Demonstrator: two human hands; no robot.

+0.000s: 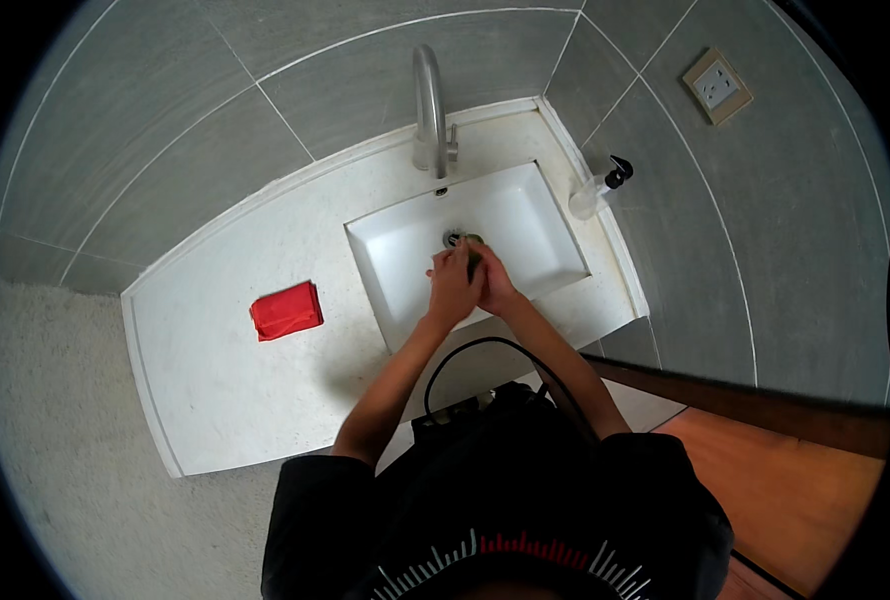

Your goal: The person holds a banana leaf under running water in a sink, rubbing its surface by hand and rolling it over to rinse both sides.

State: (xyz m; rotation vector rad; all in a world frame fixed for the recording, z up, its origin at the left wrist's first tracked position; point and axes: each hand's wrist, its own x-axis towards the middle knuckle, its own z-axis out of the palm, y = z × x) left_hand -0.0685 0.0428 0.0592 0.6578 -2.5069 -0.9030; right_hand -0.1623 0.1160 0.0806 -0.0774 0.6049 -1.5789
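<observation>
My left hand [454,286] and my right hand [496,282] are brought together over the white rectangular sink [550,217]. Between them they hold a small green object [475,241]. Only its far end and a strip between the fingers show, so its exact kind is unclear. Just beyond the fingertips lies the metal drain [449,238] in the basin floor. A brushed-metal gooseneck faucet [431,112] stands behind the sink, its spout pointing down toward the basin's back edge. No stream of water is visible beneath it.
A folded red cloth or packet [287,310] lies on the white countertop [212,390], left of the sink. At right stands a clear pump bottle [589,198] with a black head. A wall socket [717,86] is set in grey tile. A black cable [490,340] loops before my torso.
</observation>
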